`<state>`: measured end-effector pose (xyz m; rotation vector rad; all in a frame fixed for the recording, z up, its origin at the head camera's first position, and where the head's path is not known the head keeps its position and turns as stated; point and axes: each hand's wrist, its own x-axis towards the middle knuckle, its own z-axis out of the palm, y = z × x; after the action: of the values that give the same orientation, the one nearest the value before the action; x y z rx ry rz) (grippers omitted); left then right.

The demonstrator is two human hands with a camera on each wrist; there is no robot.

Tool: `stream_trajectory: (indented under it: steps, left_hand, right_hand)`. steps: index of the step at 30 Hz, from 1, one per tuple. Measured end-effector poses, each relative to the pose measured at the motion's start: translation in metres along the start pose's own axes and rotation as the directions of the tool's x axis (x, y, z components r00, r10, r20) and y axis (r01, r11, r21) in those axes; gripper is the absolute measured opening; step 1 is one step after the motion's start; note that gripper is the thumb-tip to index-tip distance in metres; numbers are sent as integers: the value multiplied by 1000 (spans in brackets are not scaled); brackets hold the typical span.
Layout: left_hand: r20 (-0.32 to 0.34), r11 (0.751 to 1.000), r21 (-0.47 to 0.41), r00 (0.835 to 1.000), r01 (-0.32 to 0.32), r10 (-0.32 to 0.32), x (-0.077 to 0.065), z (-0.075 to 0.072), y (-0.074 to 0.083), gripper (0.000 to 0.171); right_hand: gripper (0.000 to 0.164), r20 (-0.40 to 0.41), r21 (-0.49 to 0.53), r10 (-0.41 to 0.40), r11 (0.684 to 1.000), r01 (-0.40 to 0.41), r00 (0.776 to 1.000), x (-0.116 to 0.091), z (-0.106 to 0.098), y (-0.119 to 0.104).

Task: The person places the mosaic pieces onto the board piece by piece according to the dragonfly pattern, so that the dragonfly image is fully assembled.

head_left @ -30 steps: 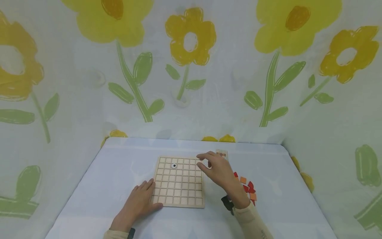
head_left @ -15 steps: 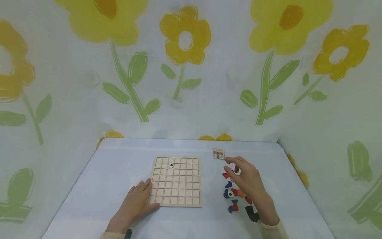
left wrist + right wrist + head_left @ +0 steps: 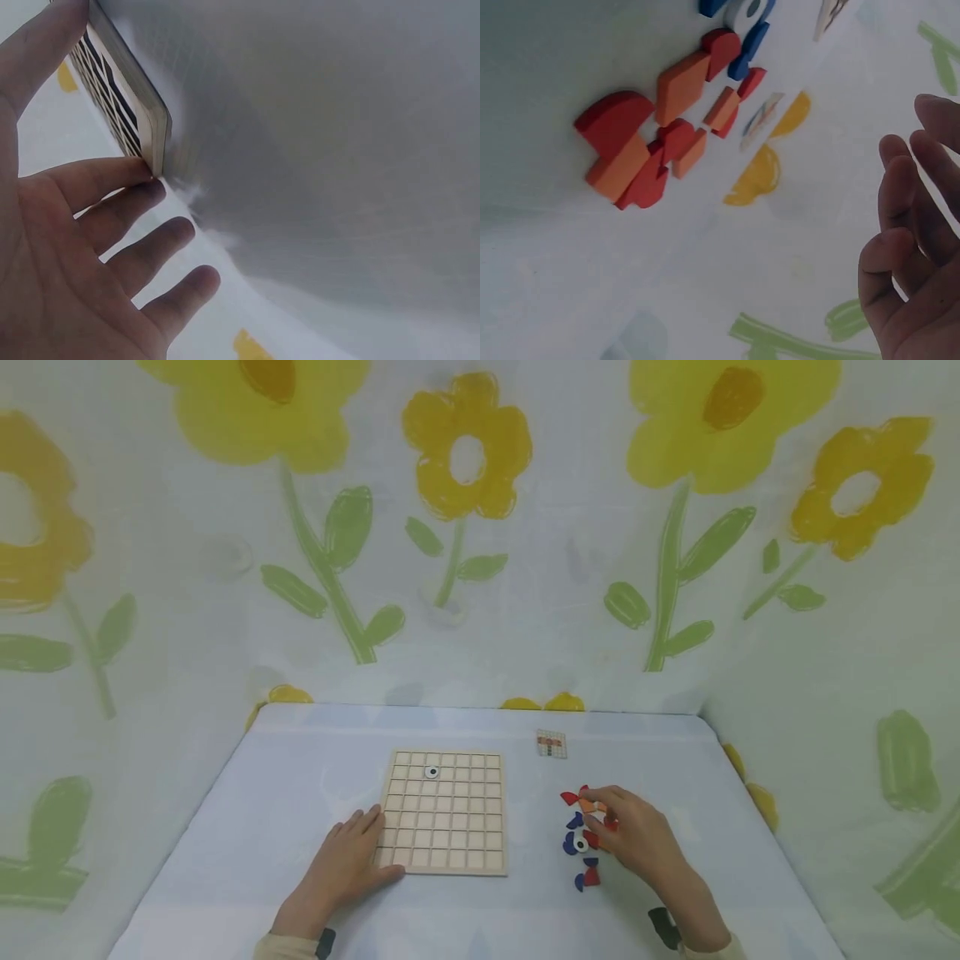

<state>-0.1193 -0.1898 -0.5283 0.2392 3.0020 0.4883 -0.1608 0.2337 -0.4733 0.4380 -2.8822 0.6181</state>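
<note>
A square wooden grid board (image 3: 460, 820) lies on the table, with a white disc bearing a black dot (image 3: 432, 772) in one of its upper cells. My left hand (image 3: 345, 864) rests against the board's left edge. In the left wrist view, the thumb and straight fingers of that hand (image 3: 97, 240) touch the board's edge. Over the loose pieces at the right hovers my right hand (image 3: 639, 837), fingers loosely bent. Beneath and beside it are red pieces (image 3: 615, 120), orange squares (image 3: 682, 88) and blue pieces (image 3: 575, 820). Nothing shows between the right hand's fingers (image 3: 895, 199).
A small card with a printed grid pattern (image 3: 551, 744) lies behind the pieces. Among them is another white disc with a dark dot (image 3: 581, 844). Flower-printed cloth walls (image 3: 540, 635) enclose the white table (image 3: 315, 752).
My right hand has moved from the board's upper right corner rightward, then lowered over the loose pieces. The left hand keeps its place at the board's edge.
</note>
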Motion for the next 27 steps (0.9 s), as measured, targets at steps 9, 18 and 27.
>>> stream_trajectory:
  steps: [9, 18, 27]
  left_hand:
    - [14, 1000, 22, 1000, -18, 17, 4, -1, 3, 97]
    - [3, 1000, 14, 1000, -19, 19, 1, -2, -1, 97]
    - [7, 1000, 28, 1000, -11, 11, 4, 3, -2, 99]
  right_hand:
    - [41, 97, -23, 77, 997, -75, 992, -12, 7, 19]
    - [26, 200, -18, 85, 996, -83, 976, -14, 19, 28]
    - [19, 296, -26, -8, 1000, 16, 955, -8, 35, 30]
